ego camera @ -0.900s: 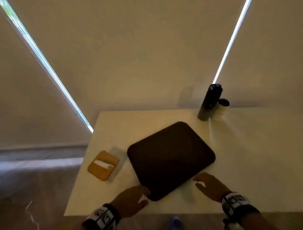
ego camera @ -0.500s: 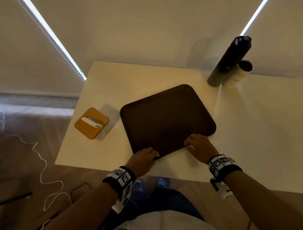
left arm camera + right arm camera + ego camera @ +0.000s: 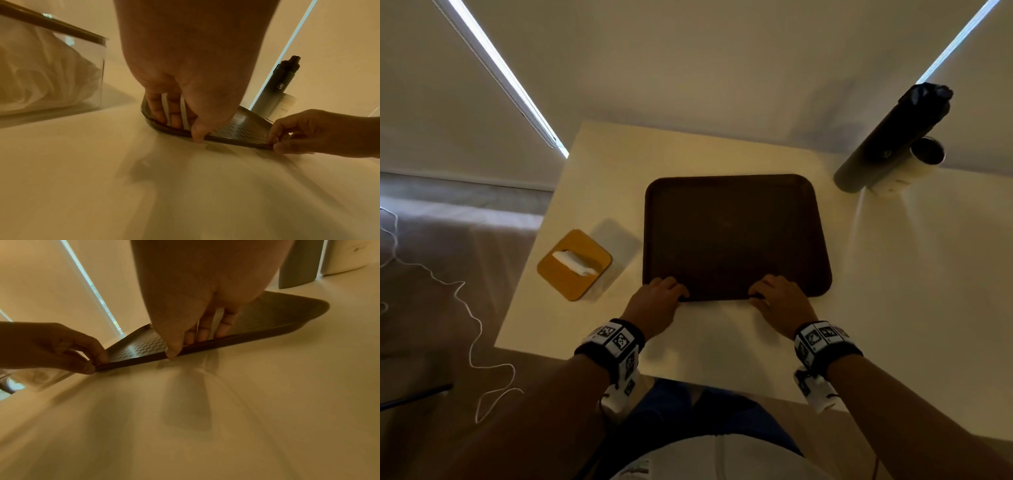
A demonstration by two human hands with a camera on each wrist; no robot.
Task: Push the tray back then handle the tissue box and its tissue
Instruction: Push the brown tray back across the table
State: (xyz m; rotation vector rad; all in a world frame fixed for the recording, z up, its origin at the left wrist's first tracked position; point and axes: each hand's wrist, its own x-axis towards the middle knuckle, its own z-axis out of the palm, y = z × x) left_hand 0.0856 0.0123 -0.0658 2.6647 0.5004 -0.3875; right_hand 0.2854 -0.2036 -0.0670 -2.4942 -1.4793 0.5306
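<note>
A dark brown tray (image 3: 736,233) lies flat in the middle of the white table (image 3: 722,342). My left hand (image 3: 671,293) pinches the left part of its near rim, fingers on top and thumb at the edge, as the left wrist view shows for the left hand (image 3: 185,125) on the tray (image 3: 242,128). My right hand (image 3: 767,291) pinches the same rim further right, and the right wrist view shows the right hand (image 3: 185,342) on the tray (image 3: 277,318). The clear tissue box (image 3: 575,274), with a yellow-brown lid and a white tissue (image 3: 573,262) poking out, stands left of the tray, untouched.
A tall dark bottle (image 3: 893,137) and a white cup-like container (image 3: 914,164) stand at the table's back right, close to the tray's far right corner. The wall with blinds runs just behind the table. A white cord (image 3: 472,329) lies on the floor at the left.
Both hands have closed on the tray's near rim. The tray has turned from skewed to square with the table. The head view has tilted downward.
</note>
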